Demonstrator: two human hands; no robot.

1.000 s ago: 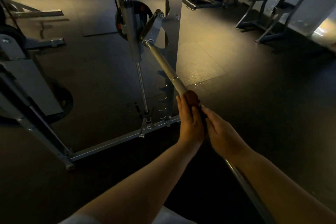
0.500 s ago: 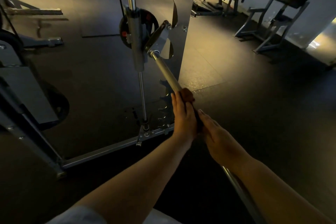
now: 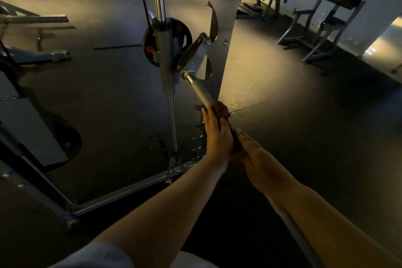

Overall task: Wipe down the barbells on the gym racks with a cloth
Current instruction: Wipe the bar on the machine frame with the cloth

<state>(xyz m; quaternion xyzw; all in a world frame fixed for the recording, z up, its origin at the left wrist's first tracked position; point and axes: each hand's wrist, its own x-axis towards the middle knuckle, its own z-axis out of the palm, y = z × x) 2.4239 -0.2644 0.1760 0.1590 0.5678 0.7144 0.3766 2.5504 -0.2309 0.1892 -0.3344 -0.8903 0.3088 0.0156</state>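
Gripping the brown cloth (image 3: pixel 221 109) around the barbell (image 3: pixel 201 91), the left hand (image 3: pixel 217 137) curled over it while the right hand (image 3: pixel 258 159) pressed straight-fingered against the cloth's lower end.

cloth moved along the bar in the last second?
Yes. The cloth, gripped by the left hand, has slid up the bar toward its collar at the rack; less bare bar shows between them.
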